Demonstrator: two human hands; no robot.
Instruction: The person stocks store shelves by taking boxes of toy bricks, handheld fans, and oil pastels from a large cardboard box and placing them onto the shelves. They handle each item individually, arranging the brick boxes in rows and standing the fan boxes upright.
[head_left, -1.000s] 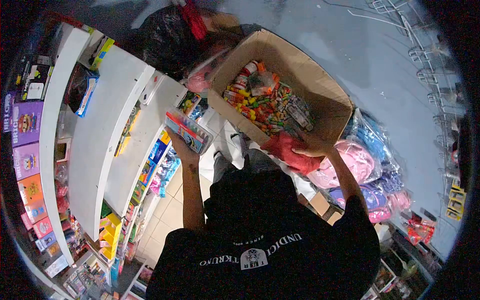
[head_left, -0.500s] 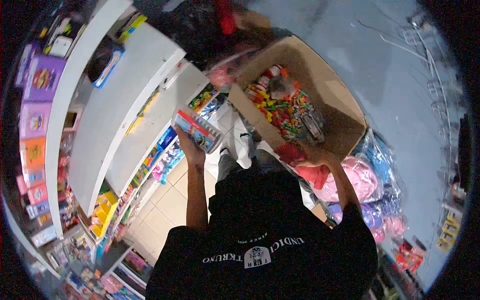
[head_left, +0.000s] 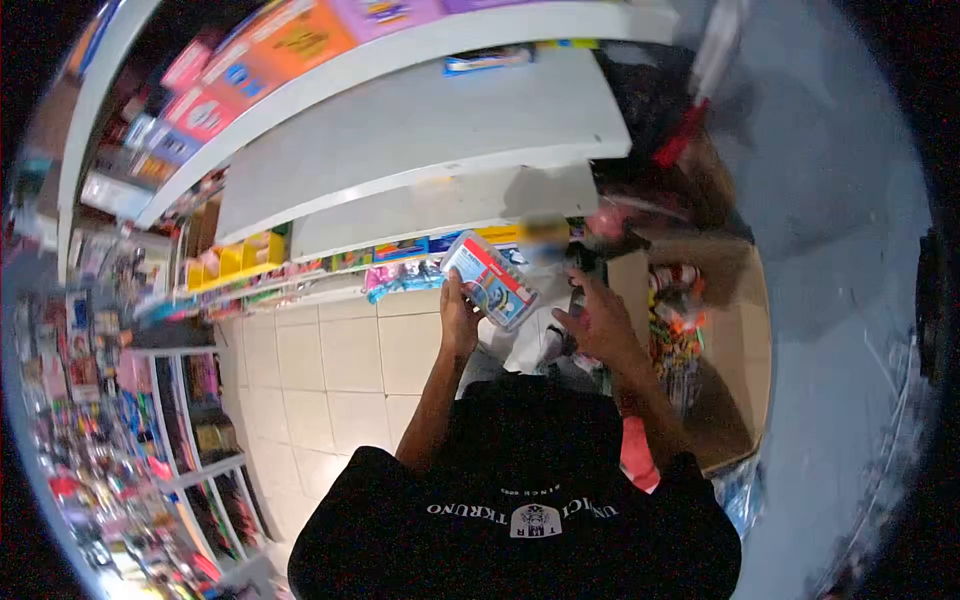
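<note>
Left hand (head_left: 458, 318) up with a plastic box (head_left: 490, 280), right hand (head_left: 600, 325) loose beside it.
The left hand's fingers are wrapped round the box's lower edge, holding it tilted in the air before the white shelves (head_left: 420, 205). The right hand hangs half-open, fingers spread, gripping nothing, just right of the box. Beyond it sits a cardboard carton (head_left: 745, 340) full of small colourful packets, blurred.

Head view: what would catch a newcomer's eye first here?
At centre, the left hand holds up a clear plastic case with a red and blue label, tilted in front of the white shelves. The right hand is open just beside it, not touching. To the right sits a brown cardboard box of mixed colourful small goods, partly blurred.
</note>
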